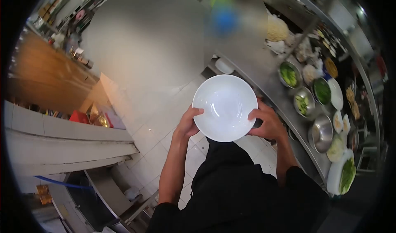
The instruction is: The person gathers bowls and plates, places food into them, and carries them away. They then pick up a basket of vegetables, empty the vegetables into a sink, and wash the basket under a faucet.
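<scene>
A round white bowl (225, 108) is held out in front of my body, its glossy inside facing up with nothing in it. My left hand (190, 120) grips its left rim, the thumb lying over the edge. At the right rim my right hand (266, 123) holds it too, thumb on the inner edge and fingers around the outside. The fingers beneath the bowl are hidden.
On the right runs a steel counter (264, 82) with metal bowls of greens (288, 74), an empty steel bowl (321, 134) and a white dish of leaves (347, 176). A white-tiled ledge (66, 127) stands left. Pale floor tiles (152, 140) lie below.
</scene>
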Available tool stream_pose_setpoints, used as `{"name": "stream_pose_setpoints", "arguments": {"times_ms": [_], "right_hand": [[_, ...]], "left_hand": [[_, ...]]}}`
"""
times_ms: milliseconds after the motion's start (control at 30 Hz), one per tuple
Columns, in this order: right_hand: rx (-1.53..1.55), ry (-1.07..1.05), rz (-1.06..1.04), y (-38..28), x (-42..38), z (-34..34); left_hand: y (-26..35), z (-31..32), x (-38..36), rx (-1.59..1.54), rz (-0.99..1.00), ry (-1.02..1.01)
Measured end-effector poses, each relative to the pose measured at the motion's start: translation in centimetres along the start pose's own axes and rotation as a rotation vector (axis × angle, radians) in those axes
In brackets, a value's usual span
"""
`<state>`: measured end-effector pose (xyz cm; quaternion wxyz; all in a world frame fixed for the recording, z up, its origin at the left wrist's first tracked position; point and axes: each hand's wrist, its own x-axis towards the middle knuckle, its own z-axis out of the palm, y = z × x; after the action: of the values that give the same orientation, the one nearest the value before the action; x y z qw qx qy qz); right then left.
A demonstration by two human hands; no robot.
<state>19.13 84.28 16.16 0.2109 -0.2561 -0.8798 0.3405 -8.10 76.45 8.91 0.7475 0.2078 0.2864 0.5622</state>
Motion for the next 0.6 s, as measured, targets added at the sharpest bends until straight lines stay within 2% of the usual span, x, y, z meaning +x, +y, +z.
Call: {"name": "stream_pose_setpoints", "arguments": {"times_ms": [67,133,200,233,300,400,433,500,533,600], "right_hand": [[0.060,-0.060,0.012,0.2,4.5,1.5],[0.111,-0.114,0.024,0.9,9.4,3.7],[0.903,0.014,0.128,2.3,14.5,6.9],[0.910,-0.001,0.117,3.2,17.4,8.1],[1.158,-0.110,0.304,4.9,23.7,10.4],[0.997,-0.526,0.307,5.7,33.8,14.5],[0.986,-0.554,0.293,5.1,37.8,15.7],[0.727,-0.698,0.193,3.0,43.2,19.3],[0.726,-0.744,0.186,2.3,45.6,21.1],[0.682,-0.999,0.229,1.1,51.6,24.6]], "left_hand": [[1.3,-3.7,0.5,-0.070,0.027,0.053],[2.8,-7.6,0.9,-0.201,0.145,0.122],[5.2,-11.5,1.5,-0.228,0.192,0.147],[6.6,-13.4,1.8,-0.256,0.226,0.159],[9.4,-17.2,1.8,-0.245,0.275,0.235],[13.9,-22.8,1.1,-0.219,0.370,0.411],[15.5,-25.2,0.9,-0.226,0.399,0.420],[16.9,-28.9,-1.8,-0.284,0.417,0.477],[17.7,-29.5,-3.3,-0.303,0.444,0.508],[20.0,-30.6,-4.9,-0.307,0.553,0.669]]}}
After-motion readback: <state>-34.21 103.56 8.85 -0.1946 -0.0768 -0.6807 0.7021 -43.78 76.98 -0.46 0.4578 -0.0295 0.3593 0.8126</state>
